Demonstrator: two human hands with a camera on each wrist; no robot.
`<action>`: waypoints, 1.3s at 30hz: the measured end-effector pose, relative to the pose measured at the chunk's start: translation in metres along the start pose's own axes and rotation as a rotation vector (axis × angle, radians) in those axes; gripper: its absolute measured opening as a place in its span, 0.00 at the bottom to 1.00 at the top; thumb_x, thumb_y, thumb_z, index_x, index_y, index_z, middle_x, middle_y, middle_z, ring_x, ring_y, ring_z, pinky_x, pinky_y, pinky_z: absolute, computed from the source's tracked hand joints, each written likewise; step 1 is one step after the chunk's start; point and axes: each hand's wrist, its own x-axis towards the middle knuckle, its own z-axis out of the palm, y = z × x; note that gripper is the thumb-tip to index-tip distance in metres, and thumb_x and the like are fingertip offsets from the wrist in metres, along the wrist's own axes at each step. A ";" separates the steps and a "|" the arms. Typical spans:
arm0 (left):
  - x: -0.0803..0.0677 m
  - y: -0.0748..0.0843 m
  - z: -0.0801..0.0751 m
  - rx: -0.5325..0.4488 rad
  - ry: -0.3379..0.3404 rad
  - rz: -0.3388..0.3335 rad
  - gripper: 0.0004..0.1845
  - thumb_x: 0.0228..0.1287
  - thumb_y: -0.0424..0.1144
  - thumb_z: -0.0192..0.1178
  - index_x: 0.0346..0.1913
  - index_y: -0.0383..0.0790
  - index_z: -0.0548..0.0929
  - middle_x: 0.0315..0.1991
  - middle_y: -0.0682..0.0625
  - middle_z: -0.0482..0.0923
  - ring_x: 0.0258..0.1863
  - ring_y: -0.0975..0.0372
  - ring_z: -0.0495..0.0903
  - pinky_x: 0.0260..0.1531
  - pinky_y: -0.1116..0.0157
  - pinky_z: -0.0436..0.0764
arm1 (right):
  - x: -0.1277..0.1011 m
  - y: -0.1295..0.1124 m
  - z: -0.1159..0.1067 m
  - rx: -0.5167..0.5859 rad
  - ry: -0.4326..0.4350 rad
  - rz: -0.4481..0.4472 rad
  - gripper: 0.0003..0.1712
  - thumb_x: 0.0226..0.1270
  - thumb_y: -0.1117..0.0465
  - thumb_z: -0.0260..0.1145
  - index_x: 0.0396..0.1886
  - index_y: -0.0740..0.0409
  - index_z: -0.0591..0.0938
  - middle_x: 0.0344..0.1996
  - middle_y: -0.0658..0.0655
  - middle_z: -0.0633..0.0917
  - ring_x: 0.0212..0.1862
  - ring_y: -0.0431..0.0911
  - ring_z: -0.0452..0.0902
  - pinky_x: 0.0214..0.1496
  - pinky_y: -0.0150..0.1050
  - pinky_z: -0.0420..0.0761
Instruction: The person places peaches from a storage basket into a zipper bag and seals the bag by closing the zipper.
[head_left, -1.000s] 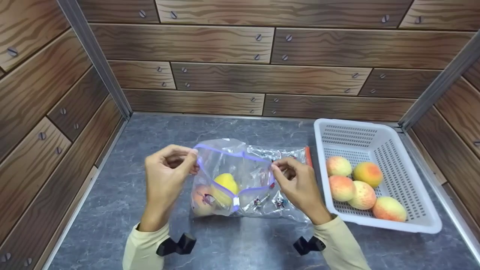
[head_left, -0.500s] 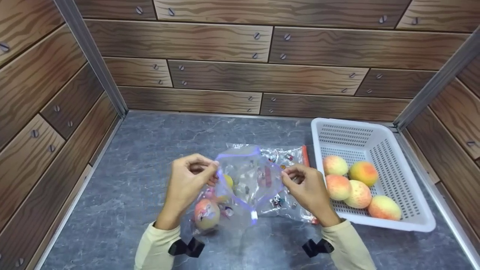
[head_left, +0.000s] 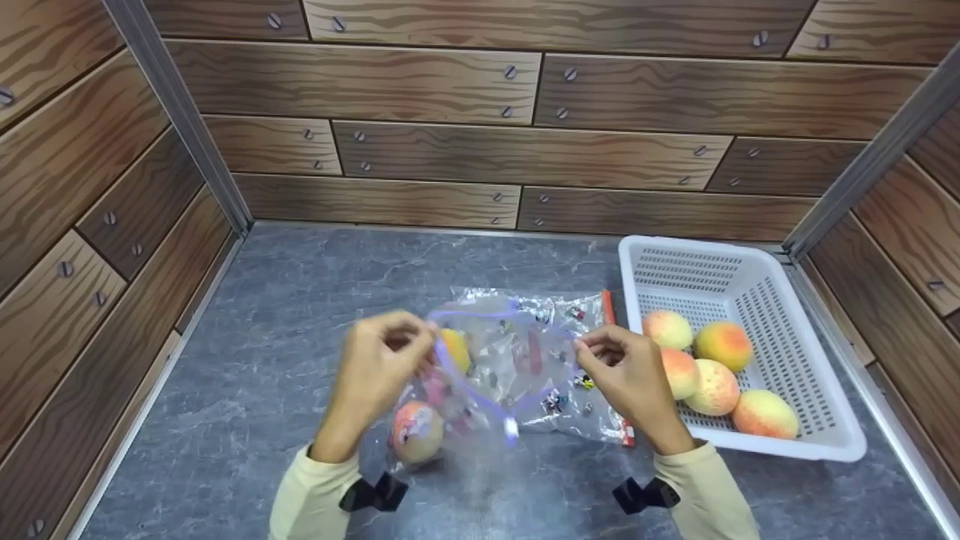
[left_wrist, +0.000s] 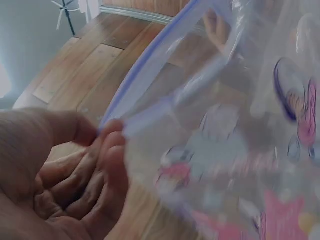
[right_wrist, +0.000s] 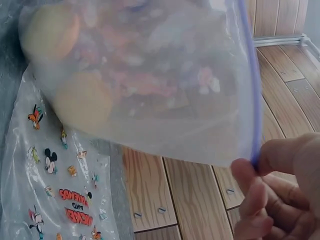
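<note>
Grey tabletop (head_left: 315, 285) beneath basket (head_left: 810, 448), printed bag (head_left: 577, 420)

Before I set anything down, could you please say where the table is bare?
The widest bare patch of table lies between the left wall and left hand; another strip runs along the back wall, left of the white basket. It is crowded from the left hand to the basket: the purple-edged bag, red-edged bag and right hand fill that stretch.
</note>
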 end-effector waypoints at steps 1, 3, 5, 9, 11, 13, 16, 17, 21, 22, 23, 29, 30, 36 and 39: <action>0.003 0.004 -0.003 -0.007 0.036 0.024 0.07 0.65 0.28 0.65 0.28 0.31 0.85 0.21 0.47 0.83 0.18 0.58 0.81 0.21 0.65 0.84 | 0.001 -0.001 0.002 0.010 0.008 -0.017 0.05 0.59 0.76 0.71 0.30 0.64 0.87 0.23 0.52 0.86 0.24 0.39 0.78 0.27 0.28 0.80; 0.008 0.012 -0.010 -0.013 0.102 0.062 0.08 0.65 0.27 0.65 0.27 0.31 0.85 0.20 0.46 0.82 0.17 0.59 0.80 0.20 0.65 0.83 | 0.002 -0.004 0.006 0.028 0.020 -0.052 0.05 0.60 0.76 0.71 0.31 0.64 0.87 0.24 0.53 0.86 0.24 0.39 0.78 0.27 0.28 0.80; 0.014 0.020 -0.016 -0.026 0.137 0.096 0.09 0.65 0.27 0.64 0.26 0.30 0.84 0.19 0.46 0.82 0.16 0.60 0.80 0.19 0.65 0.83 | 0.004 -0.007 0.011 0.047 0.024 -0.091 0.05 0.60 0.76 0.70 0.31 0.64 0.87 0.24 0.53 0.86 0.24 0.39 0.78 0.26 0.27 0.79; 0.019 0.033 -0.027 -0.025 0.164 0.139 0.09 0.66 0.27 0.64 0.26 0.31 0.84 0.18 0.46 0.82 0.16 0.60 0.80 0.19 0.65 0.83 | 0.008 -0.013 0.020 0.071 0.032 -0.168 0.05 0.61 0.75 0.70 0.31 0.63 0.87 0.24 0.52 0.86 0.22 0.38 0.77 0.24 0.27 0.78; 0.020 0.035 -0.030 -0.024 0.157 0.150 0.09 0.66 0.28 0.64 0.27 0.31 0.84 0.19 0.46 0.82 0.16 0.59 0.80 0.19 0.65 0.83 | 0.009 -0.014 0.023 0.068 0.037 -0.197 0.05 0.61 0.75 0.71 0.31 0.63 0.87 0.23 0.51 0.86 0.22 0.38 0.77 0.24 0.27 0.78; 0.019 0.034 -0.030 -0.021 0.140 0.149 0.08 0.66 0.28 0.65 0.28 0.31 0.84 0.19 0.46 0.82 0.17 0.59 0.81 0.20 0.65 0.83 | 0.009 -0.012 0.024 0.057 0.047 -0.214 0.05 0.61 0.74 0.71 0.31 0.62 0.87 0.23 0.50 0.85 0.21 0.37 0.76 0.23 0.26 0.78; 0.018 0.026 -0.029 -0.019 0.109 0.108 0.08 0.66 0.28 0.65 0.28 0.31 0.84 0.20 0.46 0.82 0.17 0.59 0.81 0.21 0.65 0.84 | 0.008 -0.007 0.024 0.044 0.062 -0.218 0.05 0.61 0.74 0.72 0.32 0.62 0.87 0.23 0.51 0.86 0.22 0.37 0.76 0.23 0.26 0.77; 0.017 0.022 -0.028 -0.025 0.098 0.087 0.08 0.66 0.28 0.65 0.28 0.31 0.84 0.20 0.46 0.82 0.18 0.59 0.81 0.21 0.65 0.84 | 0.008 -0.005 0.024 0.041 0.064 -0.209 0.05 0.61 0.74 0.72 0.32 0.62 0.87 0.23 0.51 0.86 0.22 0.37 0.76 0.24 0.25 0.77; 0.013 0.012 -0.024 -0.051 0.071 0.008 0.07 0.65 0.27 0.65 0.28 0.31 0.84 0.20 0.45 0.82 0.18 0.60 0.81 0.22 0.65 0.84 | 0.007 0.000 0.019 0.038 0.031 -0.134 0.04 0.62 0.73 0.72 0.33 0.63 0.88 0.25 0.53 0.86 0.24 0.37 0.78 0.27 0.26 0.78; 0.011 0.010 -0.022 -0.055 0.058 -0.009 0.07 0.65 0.27 0.65 0.28 0.31 0.84 0.21 0.45 0.83 0.18 0.60 0.81 0.21 0.66 0.83 | 0.007 0.000 0.017 0.037 0.017 -0.109 0.04 0.62 0.73 0.71 0.33 0.62 0.88 0.25 0.53 0.86 0.25 0.38 0.78 0.27 0.27 0.78; 0.010 0.008 -0.020 -0.056 0.038 -0.027 0.06 0.65 0.27 0.64 0.29 0.30 0.84 0.21 0.45 0.83 0.18 0.60 0.81 0.22 0.66 0.84 | 0.006 0.000 0.016 0.028 0.004 -0.086 0.03 0.62 0.72 0.72 0.33 0.62 0.88 0.25 0.52 0.86 0.25 0.38 0.78 0.28 0.27 0.79; 0.001 0.001 -0.007 0.013 -0.165 -0.122 0.06 0.67 0.29 0.61 0.31 0.32 0.84 0.22 0.47 0.83 0.19 0.59 0.82 0.23 0.64 0.85 | 0.002 0.005 0.006 -0.005 -0.030 0.020 0.03 0.60 0.72 0.73 0.32 0.62 0.88 0.24 0.53 0.87 0.23 0.39 0.79 0.28 0.29 0.80; 0.000 0.001 -0.006 0.028 -0.196 -0.121 0.07 0.68 0.30 0.60 0.32 0.32 0.84 0.22 0.47 0.83 0.20 0.59 0.82 0.23 0.64 0.85 | 0.002 0.006 0.004 -0.003 -0.033 0.031 0.04 0.60 0.73 0.72 0.32 0.62 0.88 0.24 0.53 0.87 0.23 0.39 0.79 0.28 0.29 0.80; 0.003 0.000 0.000 0.003 -0.205 -0.076 0.11 0.73 0.32 0.58 0.32 0.32 0.85 0.20 0.48 0.81 0.18 0.62 0.79 0.22 0.66 0.83 | 0.000 0.010 -0.002 -0.016 -0.054 0.058 0.02 0.61 0.72 0.73 0.34 0.65 0.88 0.25 0.53 0.87 0.24 0.40 0.79 0.30 0.29 0.80; 0.006 0.003 0.002 -0.011 -0.139 -0.051 0.12 0.74 0.32 0.58 0.30 0.33 0.83 0.19 0.49 0.78 0.18 0.63 0.76 0.21 0.69 0.79 | 0.000 0.008 -0.004 -0.020 -0.060 0.055 0.02 0.61 0.72 0.73 0.34 0.64 0.88 0.25 0.52 0.87 0.25 0.40 0.79 0.30 0.29 0.81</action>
